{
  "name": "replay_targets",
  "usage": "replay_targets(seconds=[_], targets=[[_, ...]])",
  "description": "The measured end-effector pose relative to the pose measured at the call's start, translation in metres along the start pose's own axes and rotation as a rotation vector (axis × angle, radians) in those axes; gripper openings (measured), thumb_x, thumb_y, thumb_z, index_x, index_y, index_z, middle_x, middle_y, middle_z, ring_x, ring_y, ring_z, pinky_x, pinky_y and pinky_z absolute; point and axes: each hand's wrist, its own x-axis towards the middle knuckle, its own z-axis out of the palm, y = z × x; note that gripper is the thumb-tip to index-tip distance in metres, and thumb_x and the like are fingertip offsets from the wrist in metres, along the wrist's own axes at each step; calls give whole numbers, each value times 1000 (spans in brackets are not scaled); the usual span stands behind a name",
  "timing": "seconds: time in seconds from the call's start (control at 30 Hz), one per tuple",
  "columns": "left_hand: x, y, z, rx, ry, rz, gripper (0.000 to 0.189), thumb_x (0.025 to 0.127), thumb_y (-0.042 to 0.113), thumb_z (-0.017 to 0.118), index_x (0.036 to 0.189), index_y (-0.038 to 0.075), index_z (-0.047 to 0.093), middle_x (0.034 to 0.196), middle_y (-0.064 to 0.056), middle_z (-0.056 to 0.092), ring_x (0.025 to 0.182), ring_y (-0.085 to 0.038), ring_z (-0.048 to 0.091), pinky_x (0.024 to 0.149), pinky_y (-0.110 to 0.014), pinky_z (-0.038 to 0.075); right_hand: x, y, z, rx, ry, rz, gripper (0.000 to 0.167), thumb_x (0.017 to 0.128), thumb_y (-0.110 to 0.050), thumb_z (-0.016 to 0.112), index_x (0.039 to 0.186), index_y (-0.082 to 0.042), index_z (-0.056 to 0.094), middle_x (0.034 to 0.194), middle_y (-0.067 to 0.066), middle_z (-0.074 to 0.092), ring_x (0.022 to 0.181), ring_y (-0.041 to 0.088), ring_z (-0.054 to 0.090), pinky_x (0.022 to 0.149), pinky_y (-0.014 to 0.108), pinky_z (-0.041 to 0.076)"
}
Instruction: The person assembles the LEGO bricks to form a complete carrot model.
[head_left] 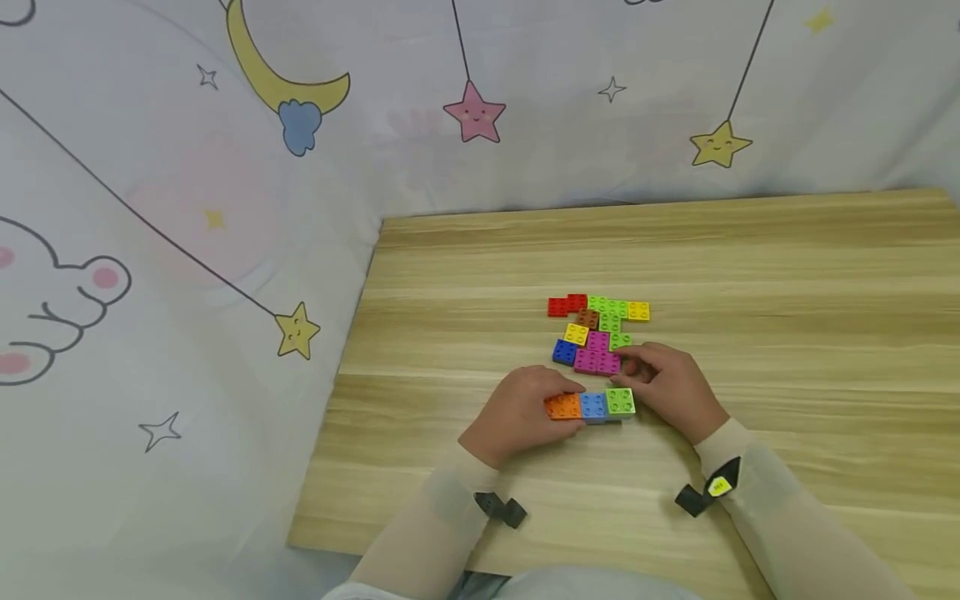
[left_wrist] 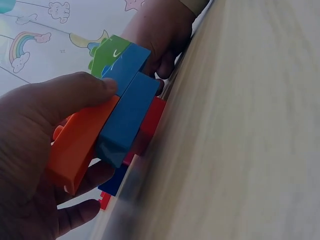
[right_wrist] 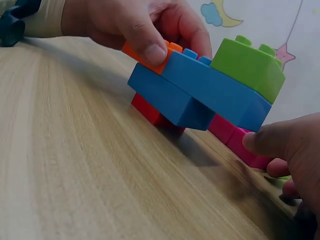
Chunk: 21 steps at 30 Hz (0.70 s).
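- We see the stack [head_left: 593,407] between the two hands, just nearer the person than the pink bricks [head_left: 597,362] on the table [head_left: 817,333].
- Left hand [head_left: 522,412]: thumb and fingers pinch the orange end [head_left: 566,407].
- Right hand [head_left: 670,390]: fingers bent beside the pink bricks; whether they grip anything, we cannot tell.

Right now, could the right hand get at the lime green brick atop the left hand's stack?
Probably yes: the right hand is close beside that lime green two-by-two brick, and nothing covers its top; the left hand grips the orange brick.
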Motion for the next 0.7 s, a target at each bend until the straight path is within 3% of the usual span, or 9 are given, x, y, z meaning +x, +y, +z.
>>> replay_targets(seconds=[0.33, 0.53, 0.7], targets=[[1, 0, -3, 10, -38, -42, 34, 85, 38, 85, 113, 20, 79, 105, 13, 75, 90, -3, 60, 87, -21, 50, 2, 1, 0, -23, 19, -33, 32, 87, -25, 86, 116, -13, 76, 92, -3, 63, 76, 17, 51, 64, 29, 42], [1, 0, -2, 3, -43, -49, 34, 86, 38, 85, 114, 19, 79, 107, 12, 75, 92, -4, 60, 89, -21, 50, -4, 1, -6, 76, 58, 1, 30, 88, -22, 85, 115, -13, 75, 101, 1, 67, 82, 19, 54, 69, 24, 45], [1, 1, -2, 3, -36, -59, 35, 86, 37, 84, 116, 19, 78, 108, 11, 75, 95, -5, 61, 90, -22, 51, -13, -6, -20, 150, 113, 45, 27, 90, -23, 84, 115, -17, 75, 94, 3, 65, 77, 19, 56, 65, 21, 46]])
